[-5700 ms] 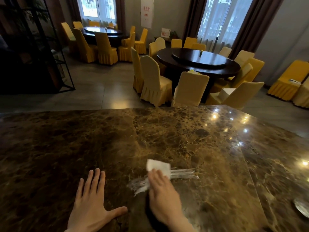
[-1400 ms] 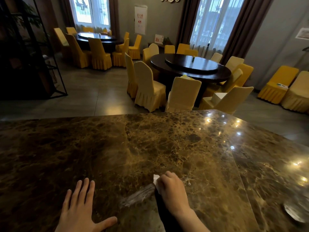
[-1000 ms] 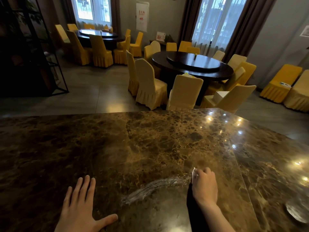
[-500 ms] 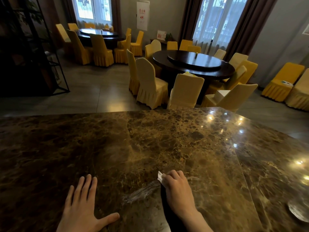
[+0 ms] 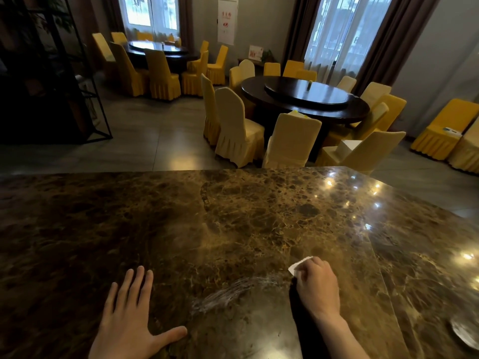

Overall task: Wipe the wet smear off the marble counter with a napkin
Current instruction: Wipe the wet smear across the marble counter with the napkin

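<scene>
The brown marble counter [image 5: 233, 216] fills the lower half of the head view. A pale wet smear [image 5: 228, 294] streaks across it near the front, slanting up to the right. My right hand [image 5: 317, 286] presses a white napkin [image 5: 298, 265] flat on the counter at the smear's right end; only a corner of the napkin shows past my fingers. My left hand [image 5: 132, 317] lies flat on the marble with fingers spread, left of the smear and apart from it, holding nothing.
A shiny round object [image 5: 466, 332] sits at the counter's right front edge, partly cut off. Beyond the counter's far edge stand a dark round dining table [image 5: 305, 99] with yellow-covered chairs [image 5: 238, 130], and a black metal shelf frame [image 5: 77, 86] at the left.
My right hand has slid the napkin to the right along the smear since half a second ago. My left hand has stayed flat in place.
</scene>
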